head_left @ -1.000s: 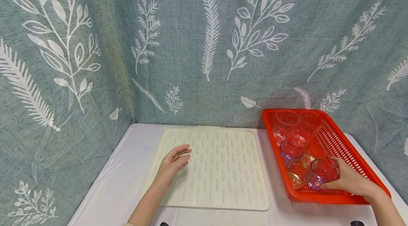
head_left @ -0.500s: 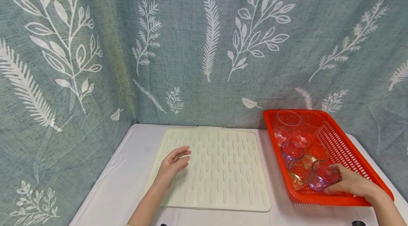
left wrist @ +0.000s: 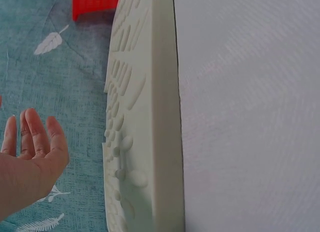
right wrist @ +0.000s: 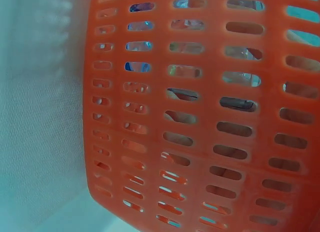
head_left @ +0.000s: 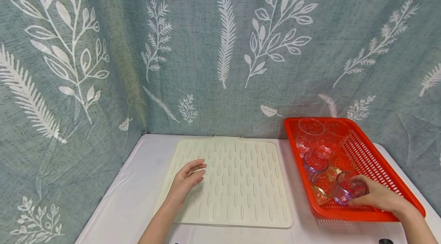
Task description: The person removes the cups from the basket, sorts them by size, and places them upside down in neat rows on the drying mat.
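Observation:
In the head view my right hand (head_left: 373, 197) reaches into the red basket (head_left: 389, 177). Its thumb and fingers curl round the side of a clear glass with a purple-blue tint (head_left: 350, 189), at the basket's near end. Several other glasses stand beside it: a yellowish glass (head_left: 322, 188), a bluish glass (head_left: 314, 163) and taller clear ones behind. My left hand (head_left: 186, 183) hovers over the cream drying mat (head_left: 237, 183), fingers loosely bent, holding nothing. In the right wrist view, the slotted basket wall (right wrist: 200, 132) hides most of the hand and glasses.
A white cloth (head_left: 127, 186) covers the table under the mat and basket. Behind and to the sides hangs a green-grey curtain (head_left: 193, 45) with white leaf prints. The basket's rim (head_left: 299, 167) stands close to the mat's right edge.
The right hand's fingers have shifted slightly on the purple-blue glass; the glass stays in the basket. The left hand has hardly moved, and the head view shifts a little.

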Demonstrator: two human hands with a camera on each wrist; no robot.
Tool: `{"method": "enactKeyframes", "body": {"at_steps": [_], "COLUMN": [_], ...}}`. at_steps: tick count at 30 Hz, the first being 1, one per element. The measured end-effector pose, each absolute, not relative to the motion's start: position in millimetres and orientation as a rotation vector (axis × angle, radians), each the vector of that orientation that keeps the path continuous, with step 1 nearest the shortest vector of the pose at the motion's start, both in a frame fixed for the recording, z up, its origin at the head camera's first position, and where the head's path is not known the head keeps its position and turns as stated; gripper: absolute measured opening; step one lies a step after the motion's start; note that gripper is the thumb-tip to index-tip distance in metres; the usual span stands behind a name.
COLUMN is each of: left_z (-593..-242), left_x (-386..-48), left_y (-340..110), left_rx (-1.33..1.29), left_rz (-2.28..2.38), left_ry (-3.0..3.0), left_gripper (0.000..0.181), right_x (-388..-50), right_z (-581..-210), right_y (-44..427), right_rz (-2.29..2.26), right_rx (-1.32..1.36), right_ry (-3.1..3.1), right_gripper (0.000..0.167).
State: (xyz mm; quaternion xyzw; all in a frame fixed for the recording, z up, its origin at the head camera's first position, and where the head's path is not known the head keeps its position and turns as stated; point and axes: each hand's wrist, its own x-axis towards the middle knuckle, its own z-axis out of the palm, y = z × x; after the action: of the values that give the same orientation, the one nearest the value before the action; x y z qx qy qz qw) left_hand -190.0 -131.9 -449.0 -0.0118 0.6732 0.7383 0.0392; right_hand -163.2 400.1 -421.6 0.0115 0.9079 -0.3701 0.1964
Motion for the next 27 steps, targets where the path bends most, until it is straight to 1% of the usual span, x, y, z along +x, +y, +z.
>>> {"method": "enactKeyframes", "body": {"at_steps": [7,18,27], "left_z": [-449.5,-449.7,-451.5], "left_x": [-188.0,-186.9,-184.5], "left_y": [-134.1,-135.8,-136.2], "left_rx": [-0.040,-0.030,-0.025], "left_rz": [2.265,2.281,2.293], "left_ry": [2.057,2.043,2.021], "left_gripper": [0.044,0.045,0.044], "right_x": [-159.6,-157.0,-150.9], "right_z": [-420.6,-419.3,-419.6], "right_y": [394.8,392.9,397.8], "right_rz": [-1.077,-1.086,-1.180], "right_rx": [0.034,0.039,0.106], "right_ry": [2.554,2.584,2.563], "right_gripper": [0.079,0.071,0.076]}}
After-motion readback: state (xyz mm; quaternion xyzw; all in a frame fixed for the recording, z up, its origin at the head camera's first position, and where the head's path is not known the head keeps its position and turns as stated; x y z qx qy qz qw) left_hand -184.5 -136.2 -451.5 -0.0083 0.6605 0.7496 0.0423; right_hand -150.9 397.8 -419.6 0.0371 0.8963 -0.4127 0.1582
